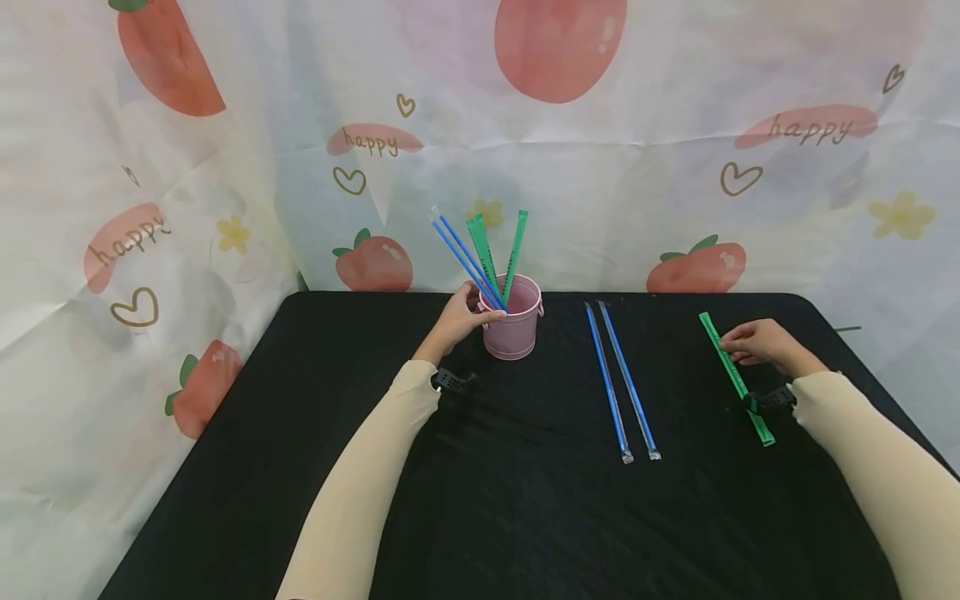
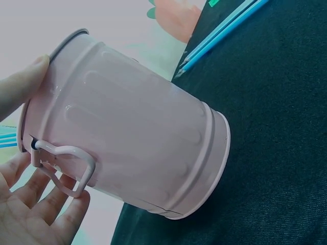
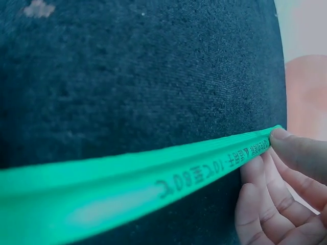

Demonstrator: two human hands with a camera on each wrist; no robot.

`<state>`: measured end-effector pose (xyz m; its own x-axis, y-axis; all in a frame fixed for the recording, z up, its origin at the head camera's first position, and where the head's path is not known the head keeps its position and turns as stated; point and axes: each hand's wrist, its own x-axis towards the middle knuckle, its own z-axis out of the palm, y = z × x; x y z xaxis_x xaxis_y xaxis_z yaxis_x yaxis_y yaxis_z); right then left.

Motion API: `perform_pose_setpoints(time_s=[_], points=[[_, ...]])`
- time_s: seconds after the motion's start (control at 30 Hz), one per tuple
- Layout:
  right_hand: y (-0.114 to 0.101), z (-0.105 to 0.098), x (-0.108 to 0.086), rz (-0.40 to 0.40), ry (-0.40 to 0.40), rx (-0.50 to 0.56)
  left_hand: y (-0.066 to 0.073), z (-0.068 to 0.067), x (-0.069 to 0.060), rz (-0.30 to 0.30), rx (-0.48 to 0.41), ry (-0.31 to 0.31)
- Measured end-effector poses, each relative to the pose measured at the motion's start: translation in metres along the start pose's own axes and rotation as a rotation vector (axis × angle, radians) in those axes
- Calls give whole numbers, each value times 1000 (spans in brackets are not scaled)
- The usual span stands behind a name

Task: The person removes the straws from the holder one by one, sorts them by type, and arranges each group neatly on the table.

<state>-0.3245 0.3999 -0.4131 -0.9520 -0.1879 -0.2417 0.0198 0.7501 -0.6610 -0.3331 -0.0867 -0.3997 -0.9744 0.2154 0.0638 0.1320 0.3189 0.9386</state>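
At the rim of a pink bucket (image 1: 511, 338), my left hand (image 1: 457, 319) holds on, thumb on one side and fingers behind. The left wrist view shows a small loop handle (image 2: 84, 163) close to those fingers. Two blue straws (image 1: 465, 261) in clear wrappers lean out of the bucket toward the left, and several green wrapped straws (image 1: 515, 254) stand beside them. On the right, my right hand (image 1: 768, 343) pinches a green wrapped straw (image 3: 153, 178) near its far end, between thumb and fingers. Dark printing runs along its wrapper.
Two blue wrapped straws (image 1: 628, 380) lie side by side on the black tablecloth (image 1: 517, 500), between the bucket and my right hand. A patterned curtain (image 1: 585, 192) hangs behind the table's far edge and along the left side. Each wrist wears a black strap (image 1: 452, 382).
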Motion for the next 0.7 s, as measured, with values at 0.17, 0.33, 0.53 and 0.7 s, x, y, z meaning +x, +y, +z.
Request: perform_pose_setpoints(time_s=[0.17, 0.33, 0.53, 0.7], points=[[0, 2, -2, -8, 10, -8, 0, 0, 0, 0, 4, 3], [5, 3, -3, -5, 24, 27, 0, 0, 0, 6, -4, -1], [16, 5, -6, -19, 31, 86, 1, 1, 0, 16, -30, -14], [22, 5, -9, -45, 25, 145, 0, 0, -1, 20, -32, -13]])
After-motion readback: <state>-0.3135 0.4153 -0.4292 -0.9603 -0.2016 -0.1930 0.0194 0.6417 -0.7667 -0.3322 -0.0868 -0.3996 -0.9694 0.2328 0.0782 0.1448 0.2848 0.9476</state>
